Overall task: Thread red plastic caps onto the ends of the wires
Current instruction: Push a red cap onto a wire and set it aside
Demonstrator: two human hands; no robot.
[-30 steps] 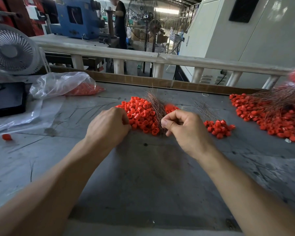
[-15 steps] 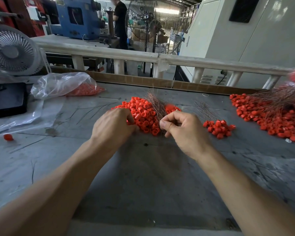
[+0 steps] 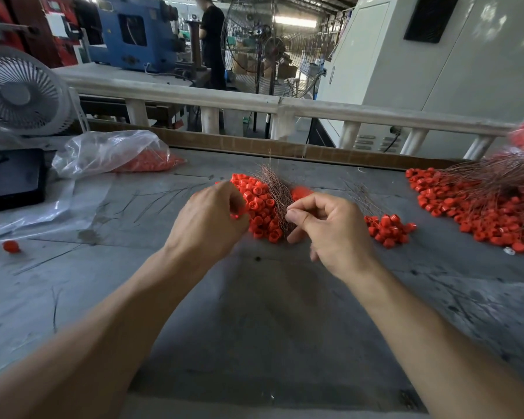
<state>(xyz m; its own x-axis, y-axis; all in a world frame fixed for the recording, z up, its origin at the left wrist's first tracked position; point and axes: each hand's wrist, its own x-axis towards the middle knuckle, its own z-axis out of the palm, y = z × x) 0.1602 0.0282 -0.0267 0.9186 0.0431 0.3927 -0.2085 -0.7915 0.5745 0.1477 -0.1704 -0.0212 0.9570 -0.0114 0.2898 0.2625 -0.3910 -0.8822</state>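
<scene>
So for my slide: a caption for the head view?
Left hand and right hand work at a pile of red caps and wires.

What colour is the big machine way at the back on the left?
Blue machine, head view.

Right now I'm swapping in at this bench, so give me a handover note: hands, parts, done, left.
Left hand: fingers curled at the edge of the middle cap pile, red showing in the grip.
Right hand: pinching at the wire bundle lying on that pile.
Small capped batch to the right; large finished heap far right.
More caps in the bag at left.
Left: cap the remaining wires.
</scene>
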